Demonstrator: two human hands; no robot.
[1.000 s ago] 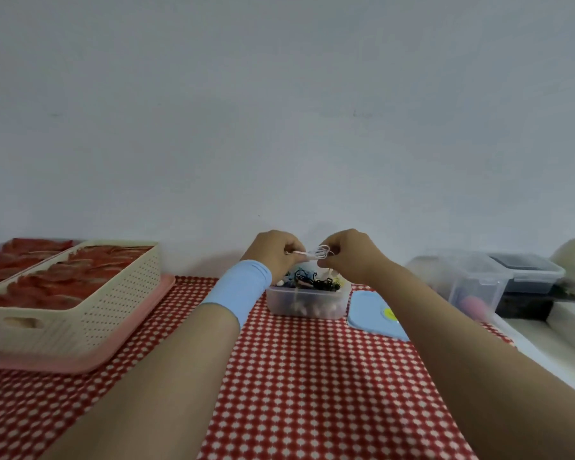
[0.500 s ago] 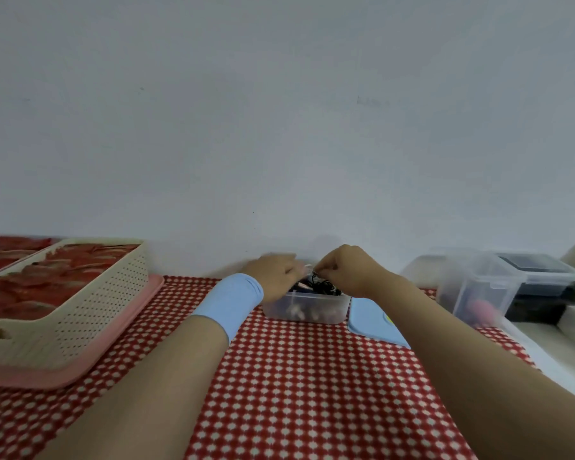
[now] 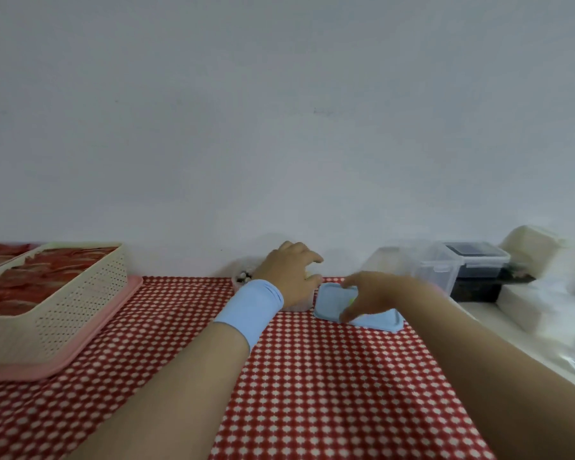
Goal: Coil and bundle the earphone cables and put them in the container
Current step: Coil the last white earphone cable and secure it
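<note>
While our left hand (image 3: 287, 273) covers the container (image 3: 241, 277), our right hand (image 3: 367, 295) grips the lid (image 3: 375, 318).
Left fingers curl loosely, empty; right fingers pinch the blue lid's near edge. We cannot see the cables.

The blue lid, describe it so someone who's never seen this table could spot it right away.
Start at the red checked cloth and go to its far edge by the wall. The lid lies flat there under the right hand. It is the only pale blue flat piece; the boxes nearby are clear or dark.
</note>
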